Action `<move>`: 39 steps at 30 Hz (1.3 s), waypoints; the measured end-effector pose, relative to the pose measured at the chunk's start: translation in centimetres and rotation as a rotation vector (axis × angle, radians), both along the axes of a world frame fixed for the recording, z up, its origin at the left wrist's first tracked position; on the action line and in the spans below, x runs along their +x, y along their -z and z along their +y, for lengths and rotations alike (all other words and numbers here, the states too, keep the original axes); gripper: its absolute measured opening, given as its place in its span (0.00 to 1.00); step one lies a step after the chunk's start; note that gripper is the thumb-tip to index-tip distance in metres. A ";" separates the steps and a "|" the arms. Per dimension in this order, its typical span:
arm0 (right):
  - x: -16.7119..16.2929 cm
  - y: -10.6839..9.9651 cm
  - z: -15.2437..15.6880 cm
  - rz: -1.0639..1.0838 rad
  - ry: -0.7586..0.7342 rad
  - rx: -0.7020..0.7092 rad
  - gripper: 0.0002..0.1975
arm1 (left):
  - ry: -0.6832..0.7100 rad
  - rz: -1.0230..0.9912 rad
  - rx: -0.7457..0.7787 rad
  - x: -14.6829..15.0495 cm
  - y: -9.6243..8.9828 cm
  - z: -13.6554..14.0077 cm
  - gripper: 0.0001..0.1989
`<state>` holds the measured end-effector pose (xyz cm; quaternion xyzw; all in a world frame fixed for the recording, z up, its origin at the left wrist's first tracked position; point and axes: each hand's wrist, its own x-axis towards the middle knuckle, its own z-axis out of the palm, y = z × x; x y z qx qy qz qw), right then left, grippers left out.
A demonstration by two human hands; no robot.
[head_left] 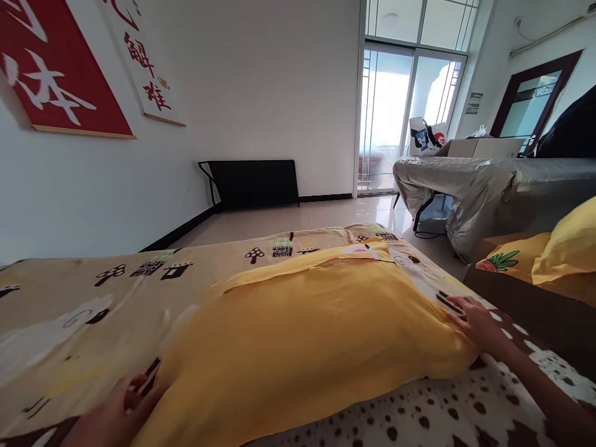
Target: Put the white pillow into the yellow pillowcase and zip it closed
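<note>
The red banner bears a white 体 below a cut-off character. The white scroll shows 解难; the wall notice is illegible.

Head camera: above the near side of the yellow pillow, facing forward and down
Pillow: close below the camera
Far wall: well beyond the pillow

Pillow cover: cloth, matt, lightly wrinkled. Blanket: printed cloth, soft-looking, matt. Floor: smooth, glossy, reflective. Tabletop cover: creased plastic sheeting, glossy. Sliding door: smooth glass panes. Wall: smooth, matt. Box: matt, apparently cardboard. Black panel: matt, smooth.
</note>
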<state>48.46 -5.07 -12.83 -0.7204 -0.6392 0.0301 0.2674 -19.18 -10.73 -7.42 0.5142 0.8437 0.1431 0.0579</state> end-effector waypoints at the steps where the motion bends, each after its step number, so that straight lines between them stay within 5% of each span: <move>1: -1.2 -0.7 0.1 -0.009 -0.028 0.080 0.22 | 0.037 0.039 0.061 1.2 -0.7 0.2 0.27; 4: -7.2 -4.2 0.7 0.000 -0.222 0.192 0.21 | 0.333 0.161 0.253 8.3 -4.0 1.6 0.26; 7: -15.2 -8.5 1.9 -0.064 -0.546 0.248 0.18 | 0.770 0.178 0.221 18.1 -7.3 4.7 0.21; 10: -21.4 -10.9 3.8 -0.144 -0.743 0.345 0.16 | 0.891 0.180 0.261 25.7 -8.3 8.7 0.17; 12: -23.2 -10.4 5.1 -0.128 -0.752 0.351 0.15 | 0.892 0.158 0.297 27.9 -7.2 10.8 0.17; 17: -22.0 -4.7 6.7 -0.016 -0.602 0.282 0.16 | 0.836 0.091 0.392 27.5 -1.3 11.9 0.17; 20: -21.0 -3.4 6.6 0.033 -0.585 0.285 0.18 | 0.810 0.056 0.444 27.0 0.3 11.4 0.18; 39: -20.5 -4.4 6.8 0.128 -0.598 0.371 0.13 | 0.821 0.051 0.473 26.7 -0.6 10.9 0.19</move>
